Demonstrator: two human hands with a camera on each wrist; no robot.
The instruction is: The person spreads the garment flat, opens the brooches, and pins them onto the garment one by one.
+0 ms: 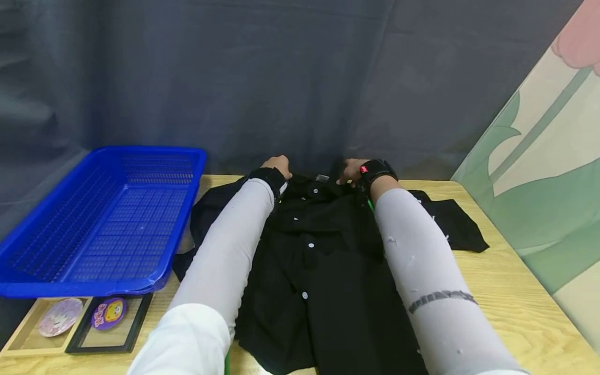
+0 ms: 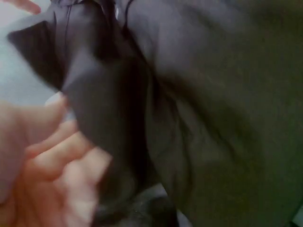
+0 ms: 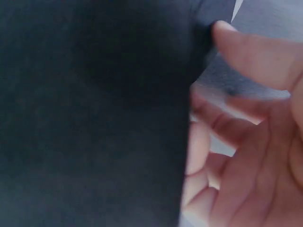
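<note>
A black button-up shirt (image 1: pixel 323 260) lies spread front-up on the wooden table (image 1: pixel 515 291), white buttons down its middle. Both arms in pale sleeves reach across it to the collar at the far edge. My left hand (image 1: pixel 277 165) grips the collar's left side. In the left wrist view its fingers (image 2: pixel 52 156) curl round a fold of the dark cloth (image 2: pixel 213 94). My right hand (image 1: pixel 349 169), with a black wrist strap, holds the collar's right side. In the right wrist view its thumb and fingers (image 3: pixel 236 142) close on the edge of the fabric (image 3: pixel 94 113).
A blue plastic basket (image 1: pixel 154 156) stands on the table's left, touching the shirt's sleeve. In front of it lie a wooden tray with a round badge (image 1: pixel 60 316) and a black frame holding a purple badge (image 1: pixel 109 313). A grey curtain hangs behind; a painted panel (image 1: pixel 539 156) leans at the right.
</note>
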